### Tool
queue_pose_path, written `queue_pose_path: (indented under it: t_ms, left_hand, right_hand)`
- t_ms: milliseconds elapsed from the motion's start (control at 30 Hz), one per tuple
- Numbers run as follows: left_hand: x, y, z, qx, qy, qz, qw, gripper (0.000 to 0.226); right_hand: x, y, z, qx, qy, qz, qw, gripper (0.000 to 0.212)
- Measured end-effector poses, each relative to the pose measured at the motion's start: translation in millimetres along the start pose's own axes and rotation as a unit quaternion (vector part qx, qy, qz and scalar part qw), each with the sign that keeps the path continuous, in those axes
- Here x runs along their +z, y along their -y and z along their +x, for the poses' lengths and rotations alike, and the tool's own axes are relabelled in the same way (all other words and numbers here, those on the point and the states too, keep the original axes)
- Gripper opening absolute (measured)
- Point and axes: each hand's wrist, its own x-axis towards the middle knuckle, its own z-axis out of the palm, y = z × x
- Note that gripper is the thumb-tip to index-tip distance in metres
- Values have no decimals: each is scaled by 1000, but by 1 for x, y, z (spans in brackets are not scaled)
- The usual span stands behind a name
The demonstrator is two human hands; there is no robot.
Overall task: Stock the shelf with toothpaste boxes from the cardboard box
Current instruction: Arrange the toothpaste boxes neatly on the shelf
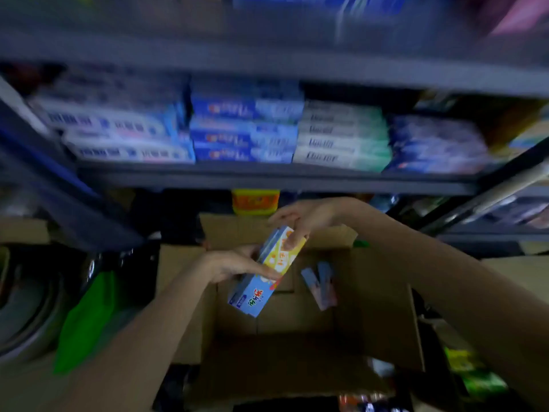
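Inside cardboard box, two toothpaste boxes remain.

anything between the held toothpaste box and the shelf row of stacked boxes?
Head view: only the right hand on the toothpaste box, then the shelf's front edge and a yellow-orange tub beneath it. The stacked boxes sit above.

Red and green characters on the blue end of the held toothpaste box, too blurred to read, printing on the stacked shelf boxes likewise illegible
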Motion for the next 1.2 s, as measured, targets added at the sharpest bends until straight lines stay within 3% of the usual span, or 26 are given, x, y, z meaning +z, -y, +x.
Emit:
queue_pose_path:
  t_ms: [33,133,300,433,500,567,633,767,933,1100,1200]
  left_hand:
    - [-7,-5,-17,38,2,-21,999,27]
    - [-18,-67,-54,94,-23,-78,992,24]
    - [-42,-132,-113,175,-45,-169,969,24]
    - [-60,-157,-148,197,-59,-133,970,25]
    - [-65,-167,-156,206,-51,-125,969,25]
    - [-62,-177,-161,228,-19,-116,967,37]
    - [-55,-187,-165,250,15,-85,964,50]
    - [-53,-200,-180,252,10,-12,968,75]
    - [-72,-206,-191,240,7,-53,969,52]
    - [-84,-217,-194,213,-44,-49,975,59]
    - [-83,-226,-191,209,-26,-33,977,65]
  right_hand:
    - [-15,17,-24,-14,-41,27,999,52]
    - [-53,61,-92,-62,-160,48,984,8]
    - [-98,102,-206,-127,-277,75,950,11]
    - [-109,126,-279,-121,-321,9,939,26]
    - [-112,135,-289,-139,-323,42,935,27]
    - [-109,149,-287,-179,-300,81,933,15]
    - [-105,159,-274,-184,-288,65,937,9]
    - [-101,164,-241,-181,-291,23,939,12]
    - [-111,155,-236,-180,-277,-15,944,13]
    - [-123,155,-241,-176,-249,-37,952,16]
    - [-126,156,-242,-196,-239,5,951,15]
